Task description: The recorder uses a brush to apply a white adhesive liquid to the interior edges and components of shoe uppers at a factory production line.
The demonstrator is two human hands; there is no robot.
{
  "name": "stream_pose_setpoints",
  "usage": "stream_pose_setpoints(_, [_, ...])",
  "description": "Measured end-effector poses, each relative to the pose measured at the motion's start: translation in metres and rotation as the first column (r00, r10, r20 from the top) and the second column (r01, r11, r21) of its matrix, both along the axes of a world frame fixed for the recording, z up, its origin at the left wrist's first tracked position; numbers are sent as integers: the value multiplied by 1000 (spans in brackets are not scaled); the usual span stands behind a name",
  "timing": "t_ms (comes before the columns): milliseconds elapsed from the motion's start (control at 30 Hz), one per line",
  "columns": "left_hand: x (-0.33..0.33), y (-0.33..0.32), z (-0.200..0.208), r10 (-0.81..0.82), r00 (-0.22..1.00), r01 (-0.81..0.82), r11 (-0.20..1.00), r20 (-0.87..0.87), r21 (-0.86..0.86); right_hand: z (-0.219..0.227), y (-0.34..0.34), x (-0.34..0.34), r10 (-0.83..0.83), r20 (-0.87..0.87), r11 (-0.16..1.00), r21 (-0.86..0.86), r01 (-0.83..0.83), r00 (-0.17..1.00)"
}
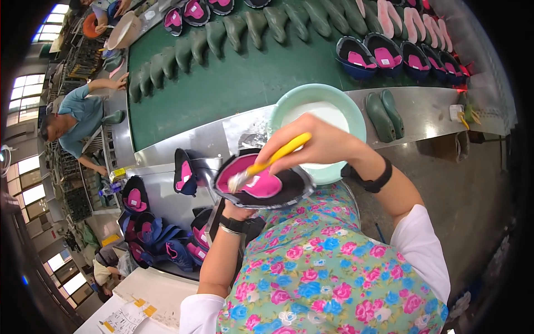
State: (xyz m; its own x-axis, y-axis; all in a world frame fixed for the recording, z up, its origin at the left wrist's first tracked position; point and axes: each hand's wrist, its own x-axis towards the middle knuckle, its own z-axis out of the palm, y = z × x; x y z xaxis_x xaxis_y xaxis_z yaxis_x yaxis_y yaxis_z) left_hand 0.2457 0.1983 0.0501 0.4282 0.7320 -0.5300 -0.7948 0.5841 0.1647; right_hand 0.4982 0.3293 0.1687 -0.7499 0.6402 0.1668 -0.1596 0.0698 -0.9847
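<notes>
My right hand [318, 138] grips the yellow handle of a paintbrush [289, 147]. Its pale bristles rest against the pink lining of a black shoe upper [295, 192], at the left end of the opening. From below, my left hand [239, 210] holds up that upper; most of its fingers are hidden under it. Just beyond, a pale green basin [356, 114] with white liquid stands partly behind my right hand. Another dark upper with pink lining [183, 173] sits by itself on the metal surface to the left.
A green conveyor belt [222, 94] carries rows of dark green shoe lasts [256, 28], blue uppers [384, 55] and pink insoles [414, 25]. Two green lasts [381, 117] lie on the metal ledge. Blue uppers [167, 236] are piled at left. A co-worker [80, 114] reaches toward the belt.
</notes>
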Motion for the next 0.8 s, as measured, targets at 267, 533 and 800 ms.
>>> stream_pose_setpoints(267, [15,3,17,-223,971,218,973,-82,-73,-55,-1,5,-216,249,963,-103,248,944])
stream_pose_setpoints(533, [0,12,13,-75,927,234,882,-368,409,-57,-13,51,-442,574,719,-233,655,689])
stream_pose_setpoints(800, [33,77,22,126,661,340,828,-740,445,16,2,11,-398,284,906,273,324,872])
